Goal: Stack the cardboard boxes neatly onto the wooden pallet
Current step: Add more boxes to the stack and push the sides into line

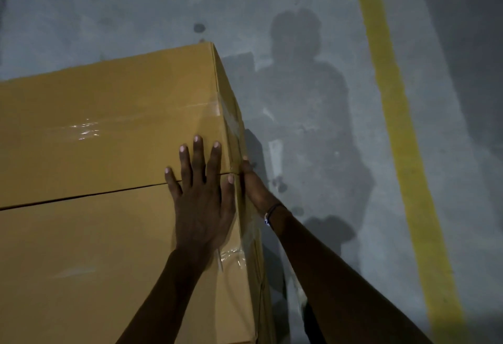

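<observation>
1. The left hand (200, 204) lies flat, palm down, on top of the cardboard boxes, fingers straight and spread. It grips nothing. The fingertips cross the seam between the two top boxes, near the right edge of the stack.

2. The right hand (253, 183) presses against the right side face of the stack, just beside the left hand and at the same seam. The fingers point forward along the side wall; they appear extended, but most of them are hidden by the box edge. A dark band with a small blue piece (272, 211) sits on the right wrist.

3. The far cardboard box (109, 114) and the near cardboard box (81, 262) sit side by side, tops level, meeting along a narrow dark seam (81, 196). Clear tape (87, 128) runs across the far box top and folds over its right edge. More clear tape wraps the right edge of the near box below the left wrist.

4. The support beneath the boxes is out of view; whether a pallet is under them cannot be told.

5. The floor (313, 30) is grey concrete, mottled and dimly lit. A shadow of the person (299, 76) falls on it, right of the stack.

6. A yellow painted line (392, 125) runs along the floor, well apart from the boxes on the right.

7. A small dark spot (199, 27) marks the floor beyond the far box corner.
</observation>
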